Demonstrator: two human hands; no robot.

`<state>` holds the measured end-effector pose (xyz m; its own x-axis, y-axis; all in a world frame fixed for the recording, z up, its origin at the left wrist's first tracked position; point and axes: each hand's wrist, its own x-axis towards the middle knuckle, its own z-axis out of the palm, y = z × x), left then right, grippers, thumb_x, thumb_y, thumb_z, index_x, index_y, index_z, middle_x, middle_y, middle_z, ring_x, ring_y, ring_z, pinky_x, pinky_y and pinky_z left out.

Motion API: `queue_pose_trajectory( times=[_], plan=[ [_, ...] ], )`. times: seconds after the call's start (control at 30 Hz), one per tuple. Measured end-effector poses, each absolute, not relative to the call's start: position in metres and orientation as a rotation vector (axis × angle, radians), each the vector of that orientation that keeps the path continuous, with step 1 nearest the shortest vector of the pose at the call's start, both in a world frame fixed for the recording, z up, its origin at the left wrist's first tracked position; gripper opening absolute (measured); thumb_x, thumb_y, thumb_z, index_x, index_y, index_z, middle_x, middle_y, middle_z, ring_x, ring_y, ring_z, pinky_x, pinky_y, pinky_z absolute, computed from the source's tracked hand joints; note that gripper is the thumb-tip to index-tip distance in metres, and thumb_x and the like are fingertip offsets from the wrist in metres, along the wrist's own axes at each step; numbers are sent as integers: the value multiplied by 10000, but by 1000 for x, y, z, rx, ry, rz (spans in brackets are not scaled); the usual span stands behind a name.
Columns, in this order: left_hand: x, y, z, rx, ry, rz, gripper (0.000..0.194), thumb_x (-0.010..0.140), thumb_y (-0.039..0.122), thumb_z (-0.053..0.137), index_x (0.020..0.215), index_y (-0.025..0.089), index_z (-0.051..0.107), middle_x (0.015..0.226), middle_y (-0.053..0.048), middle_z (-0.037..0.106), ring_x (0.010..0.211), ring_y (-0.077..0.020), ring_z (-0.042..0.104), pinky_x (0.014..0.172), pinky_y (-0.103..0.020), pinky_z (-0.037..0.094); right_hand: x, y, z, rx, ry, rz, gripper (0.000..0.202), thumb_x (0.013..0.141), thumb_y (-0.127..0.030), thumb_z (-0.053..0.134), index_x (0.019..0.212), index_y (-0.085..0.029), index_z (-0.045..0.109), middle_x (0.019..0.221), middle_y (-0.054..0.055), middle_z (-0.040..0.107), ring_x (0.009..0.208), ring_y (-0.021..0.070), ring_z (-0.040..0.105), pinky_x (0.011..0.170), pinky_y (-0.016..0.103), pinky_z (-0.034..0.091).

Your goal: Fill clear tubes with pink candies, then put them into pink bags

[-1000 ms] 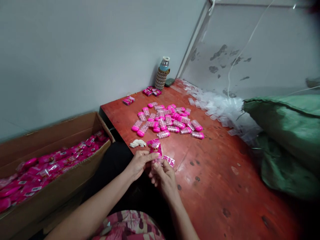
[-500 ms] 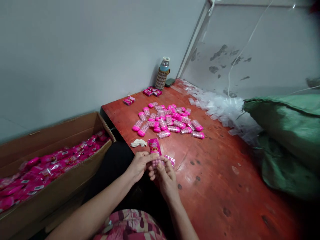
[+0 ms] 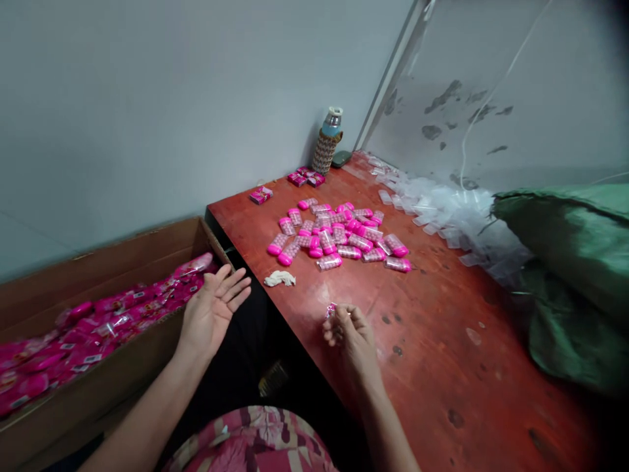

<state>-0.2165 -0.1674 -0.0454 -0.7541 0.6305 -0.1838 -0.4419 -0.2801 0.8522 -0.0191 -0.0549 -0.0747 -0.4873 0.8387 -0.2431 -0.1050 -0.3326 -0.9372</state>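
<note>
My left hand (image 3: 209,314) is open, palm up and fingers apart, beside the right end of a cardboard box (image 3: 147,347). Just beyond its fingers, a pink-wrapped bottle of beads (image 3: 194,265) is over or on the pile in the box; I cannot tell which. On the near part of the red table, my right hand (image 3: 351,331) has its fingers curled and thumb pressed in at a small pink printed card (image 3: 329,311). Part of the card is hidden by the hand. Several clear bottles with pink caps and beads (image 3: 339,234) lie scattered further back.
Pink wrapped packs (image 3: 118,321) fill the box. On the red table (image 3: 432,367) are a crumpled white cloth (image 3: 280,278), small pink card stacks (image 3: 261,195), a flask in a woven sleeve (image 3: 325,144), clear plastic pieces (image 3: 442,203) and a green sack (image 3: 565,262).
Both hands held a pink-wrapped bottle together. My left hand has moved left to the box and let the bottle go. My right hand has moved right onto the printed card.
</note>
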Motion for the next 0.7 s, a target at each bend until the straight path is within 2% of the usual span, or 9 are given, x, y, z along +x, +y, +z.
queue_pose_trajectory(
  times=[0.1,0.23,0.37,0.53,0.7],
  plan=[
    [-225,-151,-59,761,1819,1792,397,749,425,538,1052,174,588,1122,-106,591,1028,-244,540,925,-444,379,-11,-52,-70,-1088,-1348,1753,217,757,-388,570,801,-185,511,594,-8,582,485,111,531,436,206,402],
    [-224,-112,-86,1612,2372,1108,326,767,325,540,1060,193,594,1172,-89,559,1145,-259,430,1006,-463,250,-6,-59,-68,-1129,-1426,1691,205,748,-374,578,809,-184,532,604,0,580,497,125,520,447,228,392],
    [-221,-93,-101,1841,2537,635,237,809,221,474,1001,193,611,1078,-84,612,1056,-252,495,966,-455,295,-2,-63,-73,-1136,-1442,1680,167,761,-347,569,783,-185,536,604,-8,576,497,111,501,465,223,380],
    [-220,-92,-98,1869,2590,589,206,817,204,451,884,183,644,965,-79,648,944,-222,550,902,-383,379,-4,-61,-73,-1118,-1419,1718,173,754,-355,574,761,-185,541,608,-9,574,512,112,500,472,220,374],
    [-220,-96,-91,1861,2595,719,155,778,243,522,819,210,668,1066,-68,620,1015,-242,524,942,-417,350,-3,-60,-69,-1105,-1434,1706,204,740,-384,578,744,-183,543,590,-7,560,506,120,505,450,220,376]
  ],
)
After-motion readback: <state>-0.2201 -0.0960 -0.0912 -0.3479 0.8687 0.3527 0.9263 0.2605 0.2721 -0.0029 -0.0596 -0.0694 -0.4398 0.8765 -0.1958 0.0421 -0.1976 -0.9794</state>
